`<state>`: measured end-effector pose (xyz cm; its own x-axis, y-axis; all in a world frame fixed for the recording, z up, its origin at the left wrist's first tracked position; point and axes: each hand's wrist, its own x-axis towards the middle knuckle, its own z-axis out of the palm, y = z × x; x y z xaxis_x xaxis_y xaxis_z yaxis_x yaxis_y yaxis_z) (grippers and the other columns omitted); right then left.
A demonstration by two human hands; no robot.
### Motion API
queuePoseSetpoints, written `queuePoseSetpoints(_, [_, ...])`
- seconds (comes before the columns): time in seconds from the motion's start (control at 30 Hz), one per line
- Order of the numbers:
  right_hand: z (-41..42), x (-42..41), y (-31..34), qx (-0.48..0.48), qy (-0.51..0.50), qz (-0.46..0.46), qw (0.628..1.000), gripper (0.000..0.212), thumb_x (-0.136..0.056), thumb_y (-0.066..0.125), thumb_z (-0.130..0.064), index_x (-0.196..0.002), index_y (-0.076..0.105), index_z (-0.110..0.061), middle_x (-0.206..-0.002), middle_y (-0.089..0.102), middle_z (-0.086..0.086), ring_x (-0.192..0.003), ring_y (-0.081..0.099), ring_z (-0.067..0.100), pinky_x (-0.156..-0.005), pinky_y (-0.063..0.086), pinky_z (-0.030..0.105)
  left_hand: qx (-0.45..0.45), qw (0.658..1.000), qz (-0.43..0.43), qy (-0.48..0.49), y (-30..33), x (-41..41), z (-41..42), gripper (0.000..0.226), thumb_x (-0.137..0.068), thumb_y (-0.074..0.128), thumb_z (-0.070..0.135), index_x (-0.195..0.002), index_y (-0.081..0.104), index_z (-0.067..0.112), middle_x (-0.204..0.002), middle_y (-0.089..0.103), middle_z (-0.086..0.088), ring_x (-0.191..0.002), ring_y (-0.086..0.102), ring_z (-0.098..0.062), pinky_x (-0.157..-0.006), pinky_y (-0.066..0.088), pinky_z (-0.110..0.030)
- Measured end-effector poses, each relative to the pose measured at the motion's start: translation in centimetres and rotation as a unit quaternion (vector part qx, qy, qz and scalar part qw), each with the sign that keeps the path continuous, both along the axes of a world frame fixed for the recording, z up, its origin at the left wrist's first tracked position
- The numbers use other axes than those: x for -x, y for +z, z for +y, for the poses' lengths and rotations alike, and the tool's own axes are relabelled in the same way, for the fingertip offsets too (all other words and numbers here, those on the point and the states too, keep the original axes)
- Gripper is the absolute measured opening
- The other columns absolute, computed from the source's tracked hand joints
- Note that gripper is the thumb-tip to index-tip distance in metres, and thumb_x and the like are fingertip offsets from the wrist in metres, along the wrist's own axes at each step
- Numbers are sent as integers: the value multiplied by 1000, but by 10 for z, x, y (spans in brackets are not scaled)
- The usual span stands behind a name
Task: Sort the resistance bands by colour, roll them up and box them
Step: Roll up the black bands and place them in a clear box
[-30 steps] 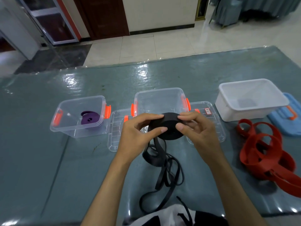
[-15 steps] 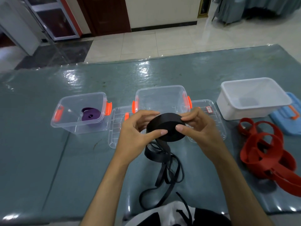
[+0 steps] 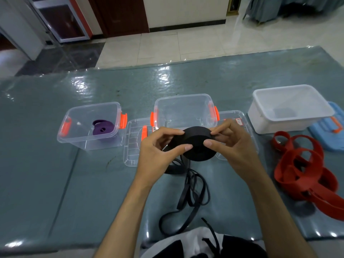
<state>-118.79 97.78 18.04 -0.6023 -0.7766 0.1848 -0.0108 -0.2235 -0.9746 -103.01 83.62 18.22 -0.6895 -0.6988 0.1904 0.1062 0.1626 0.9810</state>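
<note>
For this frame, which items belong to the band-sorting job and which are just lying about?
In the job:
- black band roll, gripped by left hand and right hand
- its loose black tail
- purple band in the left clear box
- middle clear box
- white bin
- red bands

Lying about:
- clear lids
- blue lid

Pale tiled floor (image 3: 186,45) lay beyond the hands, dark wooden door (image 3: 121,13) far left, white wall with black skirting (image 3: 186,27) ahead, grey-draped furniture (image 3: 279,8) far right.
</note>
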Motion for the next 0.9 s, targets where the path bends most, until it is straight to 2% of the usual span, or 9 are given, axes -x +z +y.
queuePoseSetpoints(0.07, [0, -1, 2, 21, -8, 10, 1000, 30, -81, 82, -17, -108, 72, -23, -100, 75, 4, -97, 74, 32, -86, 60, 39, -4, 1000, 12, -6, -2, 1, 1, 33, -74, 89, 9, -104, 77, 19, -107, 78, 2, -108, 74, -21, -95, 55, -25])
queuePoseSetpoints(0.13, [1, -2, 0, 37, -20, -12, 999, 31, -84, 78, -14, -113, 75, -26, -101, 76, 3, -97, 74, 29, -85, 59, 36, 15, 999, 10, -35, -4, 1, -2, 37, -77, 86, 12, -113, 76, 18, -115, 76, -1, -114, 71, -24, -101, 54, -29])
queuePoseSetpoints(0.27, [1, -4, -6, 20, -4, -64, 998, 16, -81, 83, -22, -92, 73, -25, -105, 77, 4, -102, 75, 28, -85, 58, 32, 64, 997, -1, -50, -2, 2, -12, 37, -79, 85, 13, -114, 78, 20, -110, 75, -2, -109, 71, -24, -101, 56, -34])
queuePoseSetpoints(0.37, [2, 1, -7, -17, -7, -36, 999, 28, -74, 90, -20, -82, 64, -22, -103, 77, 11, -95, 75, 31, -82, 58, 36, 49, 998, -2, -34, 1, 8, -6, 30, -78, 87, 9, -106, 78, 17, -105, 77, 3, -106, 74, -21, -95, 56, -27])
queuePoseSetpoints(0.5, [2, 3, -8, -2, -49, 11, 999, 26, -79, 83, -15, -102, 74, -25, -98, 76, 9, -89, 75, 30, -79, 60, 37, 12, 998, -22, -62, -2, 7, -11, 32, -79, 85, 13, -109, 78, 23, -111, 78, 4, -111, 73, -17, -99, 55, -28])
queuePoseSetpoints(0.6, [2, 2, -14, 4, -37, 17, 999, 21, -84, 80, -16, -103, 76, -24, -104, 75, 10, -99, 74, 34, -86, 59, 43, 19, 994, -45, -96, -1, 3, -19, 41, -79, 85, 13, -117, 77, 26, -111, 76, 4, -108, 71, -16, -96, 53, -26])
queuePoseSetpoints(0.7, [3, 4, -13, -21, -14, 3, 1000, 16, -80, 84, -21, -91, 71, -21, -101, 75, -2, -103, 74, 26, -86, 57, 32, 21, 997, -36, -61, 0, 5, -16, 39, -74, 90, 7, -109, 79, 22, -107, 79, 1, -106, 74, -20, -97, 55, -29])
queuePoseSetpoints(0.8, [2, 7, -8, -41, -20, 37, 998, 23, -76, 88, -18, -82, 65, -20, -97, 76, 2, -93, 75, 22, -81, 58, 28, 14, 1000, -18, -8, -5, 8, -7, 30, -72, 91, 5, -98, 79, 14, -107, 79, -2, -107, 75, -22, -99, 58, -36])
queuePoseSetpoints(0.9, [0, 8, -8, -21, -59, 58, 996, 21, -82, 83, -14, -96, 73, -26, -93, 74, -3, -87, 72, 19, -77, 58, 27, -6, 1000, -12, -27, -9, 7, -5, 28, -77, 86, 9, -104, 79, 12, -113, 78, -4, -113, 73, -22, -100, 56, -35])
